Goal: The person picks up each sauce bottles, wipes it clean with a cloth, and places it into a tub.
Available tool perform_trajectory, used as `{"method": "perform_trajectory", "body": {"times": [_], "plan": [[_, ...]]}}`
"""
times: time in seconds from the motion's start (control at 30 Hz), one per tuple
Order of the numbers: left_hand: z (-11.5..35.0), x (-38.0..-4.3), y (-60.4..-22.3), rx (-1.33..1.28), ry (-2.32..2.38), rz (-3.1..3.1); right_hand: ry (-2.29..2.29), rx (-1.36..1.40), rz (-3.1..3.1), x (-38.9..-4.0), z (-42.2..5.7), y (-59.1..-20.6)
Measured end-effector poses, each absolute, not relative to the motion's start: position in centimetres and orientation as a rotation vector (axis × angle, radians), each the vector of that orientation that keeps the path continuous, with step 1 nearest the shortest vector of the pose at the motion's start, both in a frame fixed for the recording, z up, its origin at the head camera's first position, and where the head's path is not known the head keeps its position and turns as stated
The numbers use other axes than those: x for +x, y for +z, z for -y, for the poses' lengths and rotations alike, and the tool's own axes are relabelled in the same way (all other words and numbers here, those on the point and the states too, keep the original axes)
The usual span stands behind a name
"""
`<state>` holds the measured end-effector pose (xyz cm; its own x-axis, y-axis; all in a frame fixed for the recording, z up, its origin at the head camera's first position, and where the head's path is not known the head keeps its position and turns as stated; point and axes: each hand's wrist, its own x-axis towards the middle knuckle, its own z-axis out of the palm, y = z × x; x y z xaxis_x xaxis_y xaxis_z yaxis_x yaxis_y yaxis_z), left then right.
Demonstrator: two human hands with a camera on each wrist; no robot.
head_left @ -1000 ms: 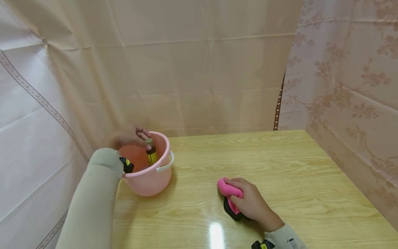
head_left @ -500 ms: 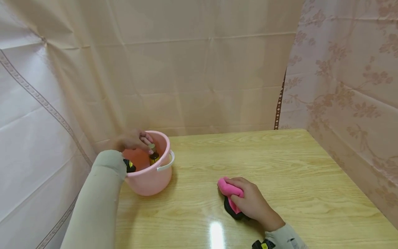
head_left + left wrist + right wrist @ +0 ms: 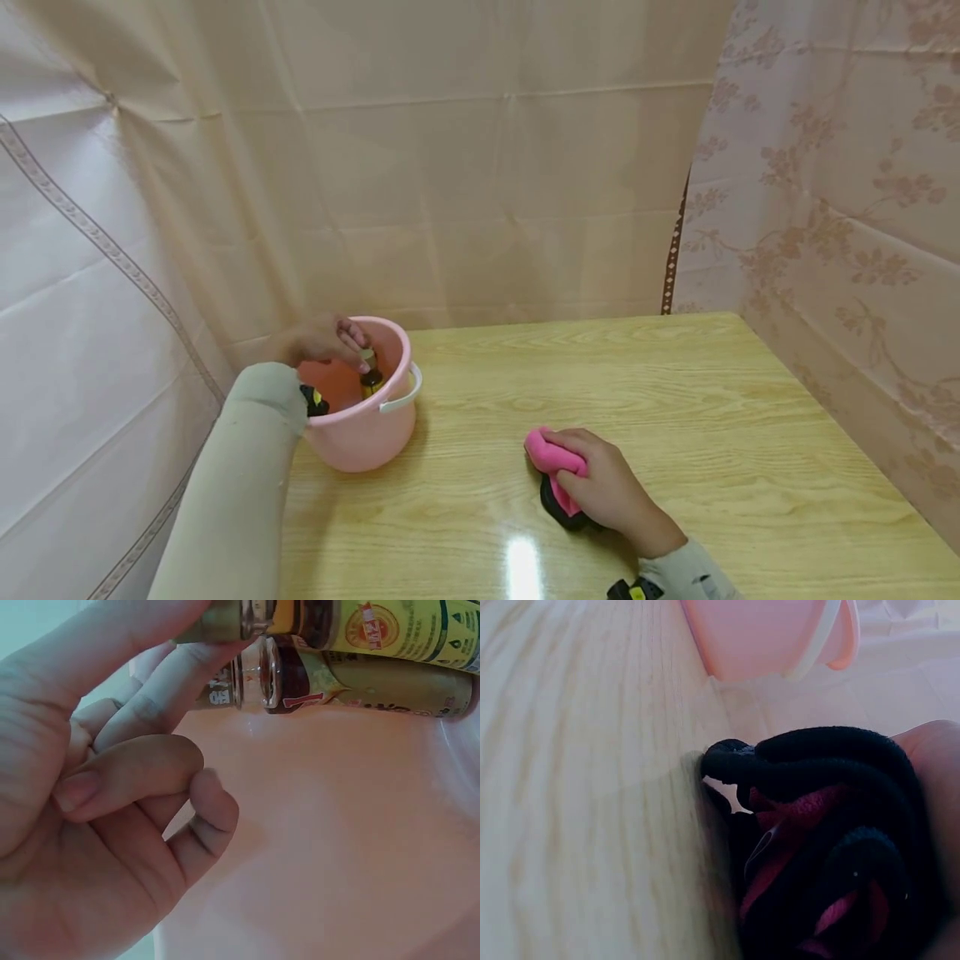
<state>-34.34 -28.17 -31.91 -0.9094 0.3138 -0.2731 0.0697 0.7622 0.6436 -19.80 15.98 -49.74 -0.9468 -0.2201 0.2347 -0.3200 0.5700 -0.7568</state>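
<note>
Inside the pink bucket [image 3: 358, 443], my left hand [image 3: 328, 342] pinches the cap of a glass bottle [image 3: 371, 383] between thumb and forefinger. The left wrist view shows this bottle's yellow label [image 3: 401, 630], with the other fingers curled loosely below. Right beside it is a second bottle [image 3: 375, 688] with a dark and olive-gold label. My right hand [image 3: 611, 487] grips a bunched pink and black cloth [image 3: 553, 457] low over the table. From the right wrist, its black folds [image 3: 832, 757] show, with pink fabric tucked inside.
The bucket's white handle [image 3: 401, 400] hangs down on its right side. A wood-grain table [image 3: 675, 400] carries the bucket at its left end. Beige curtain [image 3: 480, 192] closes off the back, and patterned curtain [image 3: 847, 233] the right side.
My left hand has lowered the bottle deeper into the bucket, so less of its yellow label shows. My right hand and the cloth have stayed in place.
</note>
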Motion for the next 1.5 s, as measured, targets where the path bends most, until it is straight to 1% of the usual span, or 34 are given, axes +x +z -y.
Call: {"method": "perform_trajectory", "body": {"times": [0.53, 1.0, 1.13, 1.3, 1.43, 1.5], "plan": [[28.8, -33.9, -31.3, 0.202, 0.893, -2.534, 1.348, 0.454, 2.696, -19.8, -15.8, -49.6], [29.4, -33.7, -31.0, 0.224, 0.937, -2.49, 1.361, 0.477, 2.683, -19.9, -15.5, -49.5], [29.5, -33.9, -30.6, 0.265, 1.006, -2.408, 1.343, 0.492, 2.673, -20.1, -15.5, -49.6], [29.5, -34.5, -29.3, 0.457, 1.008, -2.384, 1.346, 0.49, 2.656, -20.2, -15.6, -49.3], [27.9, -33.7, -27.3, 0.549, 0.904, -2.531, 1.347, 0.434, 2.636, -20.2, -16.1, -48.9], [26.3, -32.5, -26.2, 0.555, 0.86, -2.635, 1.302, 0.404, 2.621, -20.3, -16.5, -48.6]]}}
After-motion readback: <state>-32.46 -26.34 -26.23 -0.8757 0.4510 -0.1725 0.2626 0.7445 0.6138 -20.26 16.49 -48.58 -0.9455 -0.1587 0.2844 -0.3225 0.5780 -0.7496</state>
